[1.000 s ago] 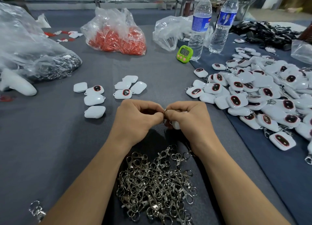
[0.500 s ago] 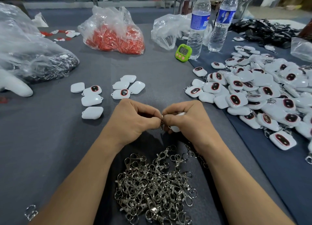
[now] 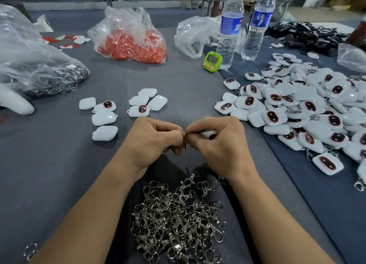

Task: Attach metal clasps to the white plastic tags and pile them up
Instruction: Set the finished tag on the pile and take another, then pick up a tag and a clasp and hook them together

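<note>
The grip of the left hand (image 3: pixel 152 141) pinches the small silver metal clasp (image 3: pixel 184 142), the right hand (image 3: pixel 215 143) pinching the white oval-faced plastic tag (image 3: pixel 209 134) just beside it; best hold the tag steady and thread the ring fully through

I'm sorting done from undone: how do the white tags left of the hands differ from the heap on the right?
The left tags are few, lying side by side in one layer; the right heap holds many, stacked over one another. The left tags show no clasps; metal clasps stick out of the right heap. Both are white rounded tags, some showing a dark red-rimmed oval.
</note>
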{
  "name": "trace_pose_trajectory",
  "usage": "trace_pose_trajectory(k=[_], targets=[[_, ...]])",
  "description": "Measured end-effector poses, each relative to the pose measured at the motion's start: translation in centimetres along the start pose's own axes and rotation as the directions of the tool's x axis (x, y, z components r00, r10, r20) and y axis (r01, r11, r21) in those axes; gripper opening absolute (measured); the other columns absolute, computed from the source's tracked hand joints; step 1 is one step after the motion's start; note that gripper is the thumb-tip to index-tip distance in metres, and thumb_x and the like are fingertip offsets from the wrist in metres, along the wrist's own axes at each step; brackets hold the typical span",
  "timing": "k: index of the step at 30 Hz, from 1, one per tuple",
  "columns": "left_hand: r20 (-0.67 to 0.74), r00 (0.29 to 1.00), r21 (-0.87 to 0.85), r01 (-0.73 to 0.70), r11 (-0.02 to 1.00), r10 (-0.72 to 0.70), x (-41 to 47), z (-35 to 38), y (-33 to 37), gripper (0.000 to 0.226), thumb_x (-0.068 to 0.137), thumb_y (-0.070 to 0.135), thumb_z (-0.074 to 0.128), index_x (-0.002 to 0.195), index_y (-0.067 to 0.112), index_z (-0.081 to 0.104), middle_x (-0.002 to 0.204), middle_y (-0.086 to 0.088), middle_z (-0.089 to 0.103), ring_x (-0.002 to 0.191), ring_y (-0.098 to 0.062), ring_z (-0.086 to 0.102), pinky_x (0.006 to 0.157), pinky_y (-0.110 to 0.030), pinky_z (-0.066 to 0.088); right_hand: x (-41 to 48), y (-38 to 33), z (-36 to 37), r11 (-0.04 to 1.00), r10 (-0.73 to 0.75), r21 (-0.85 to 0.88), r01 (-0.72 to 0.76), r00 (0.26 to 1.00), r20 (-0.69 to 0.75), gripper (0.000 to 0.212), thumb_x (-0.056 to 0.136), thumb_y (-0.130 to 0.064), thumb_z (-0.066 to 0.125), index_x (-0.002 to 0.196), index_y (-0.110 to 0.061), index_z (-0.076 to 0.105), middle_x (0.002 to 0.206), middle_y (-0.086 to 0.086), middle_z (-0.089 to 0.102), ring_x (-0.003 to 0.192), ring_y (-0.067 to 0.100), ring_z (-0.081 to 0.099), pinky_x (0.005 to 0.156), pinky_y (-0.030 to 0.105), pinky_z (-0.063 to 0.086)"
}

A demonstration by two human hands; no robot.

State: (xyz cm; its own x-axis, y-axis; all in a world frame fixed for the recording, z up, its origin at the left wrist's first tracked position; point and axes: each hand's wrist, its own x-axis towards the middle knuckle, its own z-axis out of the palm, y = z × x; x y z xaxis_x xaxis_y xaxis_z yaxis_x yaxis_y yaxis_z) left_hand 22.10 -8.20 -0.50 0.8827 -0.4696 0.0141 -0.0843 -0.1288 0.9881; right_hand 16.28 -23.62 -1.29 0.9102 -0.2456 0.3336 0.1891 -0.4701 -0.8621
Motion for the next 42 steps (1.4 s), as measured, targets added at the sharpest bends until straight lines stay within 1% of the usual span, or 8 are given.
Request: trace_pose_trajectory(k=[8, 13, 17, 22, 28, 31, 34, 42], targets=[[-0.054, 0.996, -0.045, 0.064, 0.997, -0.067, 0.3, 0.1, 0.0, 0.012, 0.064, 0.012, 0.064, 0.055, 0.013, 0.071, 0.058, -0.005, 0.064, 0.052, -0.012, 0.055, 0.05, -0.018, 0.035, 0.2, 0.1, 0.3, 0.996, 0.078, 0.044, -0.078, 0.997, -0.003, 0.009, 0.075, -0.019, 0.075, 0.074, -0.028, 0.079, 0.066, -0.01, 0.073, 0.064, 0.006, 0.067, 0.065, 0.023, 0.052], [-0.423, 0.863, 0.525, -0.016, 0.851, 0.277, 0.0, 0.5, -1.0, 0.007, 0.067, 0.03, 0.07, 0.061, 0.028, 0.072, 0.053, 0.009, 0.065, 0.049, -0.008, 0.057, 0.05, -0.024, 0.044, 0.7, 0.9, 0.3, 0.836, 0.426, 0.33, -0.439, 0.897, 0.115, 0.03, 0.059, -0.01, 0.063, 0.083, -0.021, 0.077, 0.08, 0.001, 0.075, 0.073, 0.02, 0.067, 0.079, 0.047, 0.058], [-0.335, 0.873, 0.846, 0.112, 0.522, 0.355, 0.0, 0.7, -1.6, 0.007, 0.074, 0.038, 0.073, 0.072, 0.032, 0.074, 0.067, 0.009, 0.069, 0.066, -0.019, 0.059, 0.058, -0.027, 0.032, 0.6, 0.7, 0.0, 0.838, 0.362, 0.38, -0.392, 0.92, 0.153, 0.04, 0.063, 0.003, 0.05, 0.089, -0.02, 0.069, 0.089, -0.002, 0.074, 0.083, 0.018, 0.068, 0.078, 0.039, 0.051], [-0.197, 0.929, 0.812, -0.024, 0.583, 0.313, 0.2, 0.7, -1.7, 0.009, 0.078, 0.037, 0.077, 0.087, 0.034, 0.079, 0.081, 0.007, 0.071, 0.081, -0.024, 0.063, 0.068, -0.032, 0.045, 0.7, 0.8, 0.1, 0.818, 0.252, 0.482, -0.314, 0.949, 0.191, 0.065, 0.082, 0.029, 0.042, 0.118, -0.022, 0.064, 0.12, 0.009, 0.072, 0.113, 0.032, 0.07, 0.102, 0.048, 0.053], [-0.153, 0.952, 0.748, -0.063, 0.66, 0.265, 0.2, 0.3, -1.7, 0.01, 0.078, 0.034, 0.078, 0.088, 0.033, 0.079, 0.077, 0.008, 0.069, 0.078, -0.018, 0.062, 0.071, -0.035, 0.05, 1.0, 0.7, 0.3, 0.569, 0.433, 0.716, -0.404, 0.887, 0.157, 0.039, 0.09, 0.011, 0.066, 0.122, -0.009, 0.056, 0.093, 0.015, 0.075, 0.073, 0.024, 0.076, 0.059, 0.029, 0.061], [-0.141, 0.955, 0.717, -0.083, 0.692, 0.261, 0.2, 0.3, -1.8, 0.006, 0.077, 0.028, 0.077, 0.082, 0.031, 0.078, 0.072, 0.012, 0.066, 0.073, -0.014, 0.059, 0.071, -0.033, 0.049, 1.3, 1.5, -0.2, 0.763, 0.465, 0.535, -0.362, 0.883, -0.065, 0.026, 0.085, 0.002, 0.071, 0.101, -0.014, 0.06, 0.071, 0.012, 0.071, 0.046, 0.017, 0.058, 0.043, 0.024, 0.044], [-0.089, 0.964, 0.698, -0.12, 0.706, 0.252, 0.3, 0.2, -1.9, 0.006, 0.078, 0.027, 0.077, 0.081, 0.032, 0.077, 0.068, 0.014, 0.062, 0.069, -0.011, 0.054, 0.068, -0.032, 0.046, 1.3, 2.2, -0.1, 0.93, 0.327, 0.217, -0.296, 0.936, -0.128, 0.018, 0.083, -0.01, 0.072, 0.092, -0.025, 0.075, 0.054, -0.009, 0.062, 0.049, 0.012, 0.052, 0.058, 0.027, 0.042], [-0.043, 0.971, 0.683, -0.142, 0.717, 0.233, 0.3, 0.1, -2.0, 0.014, 0.081, 0.026, 0.078, 0.092, 0.034, 0.079, 0.076, 0.011, 0.065, 0.074, -0.01, 0.058, 0.07, -0.033, 0.046, 0.9, 2.5, 0.2, 0.976, 0.184, -0.107, -0.189, 0.982, -0.049, 0.016, 0.092, -0.024, 0.071, 0.099, -0.037, 0.076, 0.06, -0.029, 0.058, 0.063, -0.003, 0.054, 0.061, 0.008, 0.036]])
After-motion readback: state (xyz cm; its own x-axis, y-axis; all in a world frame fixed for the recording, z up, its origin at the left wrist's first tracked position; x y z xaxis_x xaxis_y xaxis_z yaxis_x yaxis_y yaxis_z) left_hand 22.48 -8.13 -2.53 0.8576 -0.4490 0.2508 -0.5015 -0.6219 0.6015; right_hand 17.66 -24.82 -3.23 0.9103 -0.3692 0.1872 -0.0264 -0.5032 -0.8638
